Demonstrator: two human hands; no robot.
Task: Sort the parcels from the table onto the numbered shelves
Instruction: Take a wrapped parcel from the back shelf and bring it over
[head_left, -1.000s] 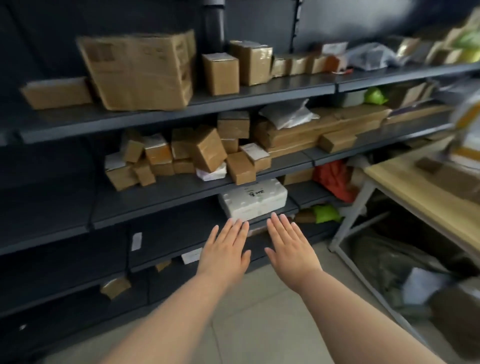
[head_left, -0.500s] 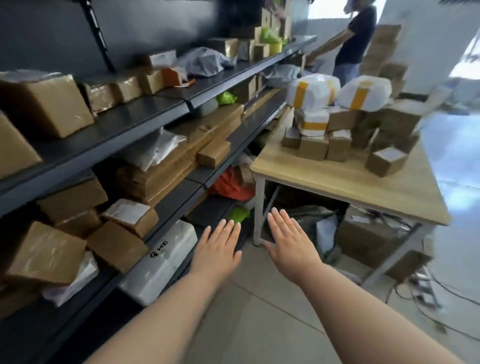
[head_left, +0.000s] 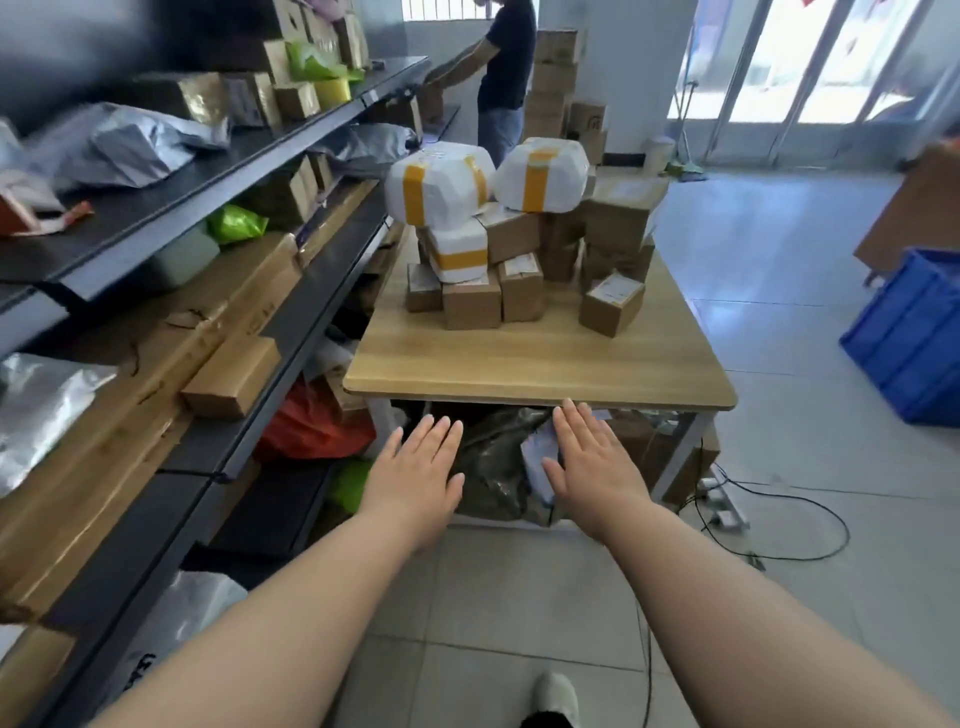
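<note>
A wooden table (head_left: 540, 364) stands straight ahead with a pile of parcels at its far half: several small brown cardboard boxes (head_left: 471, 305) and three white bundles with yellow tape (head_left: 439, 189). One small box (head_left: 611, 304) stands apart at the right of the pile. My left hand (head_left: 418, 475) and my right hand (head_left: 592, 462) are stretched out flat, palms down, below the table's near edge, holding nothing. The dark metal shelves (head_left: 291, 322) run along the left, full of boxes and grey bags.
Another person (head_left: 501, 78) works at the far end of the shelves beside a stack of cartons. A blue plastic crate (head_left: 914, 332) sits on the floor at right. Bags and boxes lie under the table; cables (head_left: 779, 525) trail on the tiles at right.
My view has swung right from the shelves to the table, which now lies straight ahead and closer. Both hands stay flat and empty.
</note>
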